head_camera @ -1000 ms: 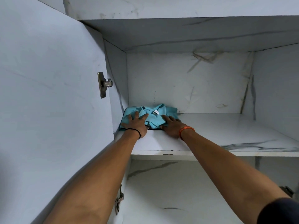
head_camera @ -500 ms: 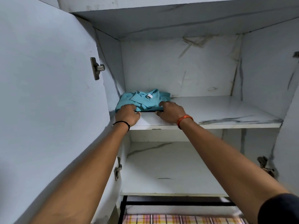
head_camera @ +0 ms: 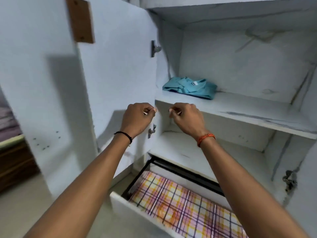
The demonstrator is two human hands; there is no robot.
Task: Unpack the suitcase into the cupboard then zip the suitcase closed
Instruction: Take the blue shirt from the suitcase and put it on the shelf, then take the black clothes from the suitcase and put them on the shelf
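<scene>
Nearest us, an open drawer juts from the base of the cupboard, lined with a plaid cloth in orange, pink and purple. Our two forearms reach up over it. The left hand, a black band at its wrist, hangs in the air in front of the open left door, fingers curled in with nothing in them. The right hand, an orange band at its wrist, is level with it just to the right, fingers likewise curled and holding nothing. Both hands sit below the front edge of the upper shelf, apart from it. Farther back, a folded teal shirt lies at the left end of that shelf, close to the cupboard's left wall, collar tag up, with a dark edge showing beneath it. A hinge is fixed on the door above. The suitcase is out of view.
</scene>
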